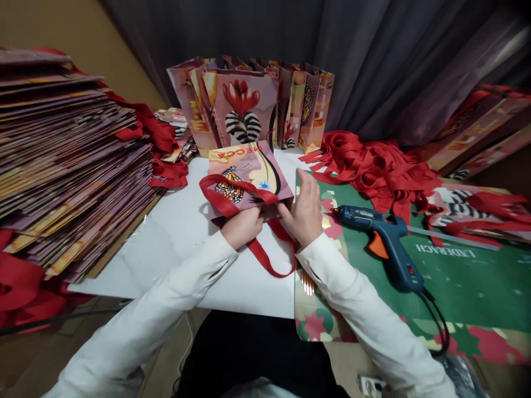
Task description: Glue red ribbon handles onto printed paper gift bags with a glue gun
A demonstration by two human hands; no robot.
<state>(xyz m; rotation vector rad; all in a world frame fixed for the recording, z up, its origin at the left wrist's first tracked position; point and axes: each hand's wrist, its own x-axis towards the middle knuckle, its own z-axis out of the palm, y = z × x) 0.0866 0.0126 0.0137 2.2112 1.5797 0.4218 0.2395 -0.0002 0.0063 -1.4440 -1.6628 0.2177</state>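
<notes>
A paper gift bag [249, 160] with a butterfly print and red lettering lies on its side on the white tabletop, its mouth facing me. One red ribbon handle [219, 202] loops over its upper face; another red ribbon handle [265, 260] hangs from the mouth onto the table. My left hand [244, 226] reaches into the bag's mouth, and its fingers are mostly hidden there. At the bag's right side, my right hand [306, 210] is open, fingers stretched forward and thumb by the bag's edge. A blue glue gun [377, 226] with an orange trigger lies to its right.
Flat bags [74, 171] are stacked high at left. Several finished-looking bags [244, 105] stand upright behind. Red ribbons [369, 166] are heaped at back right. A green printed board [468, 287] lies under the glue gun; its black cable [442, 320] runs off the front edge.
</notes>
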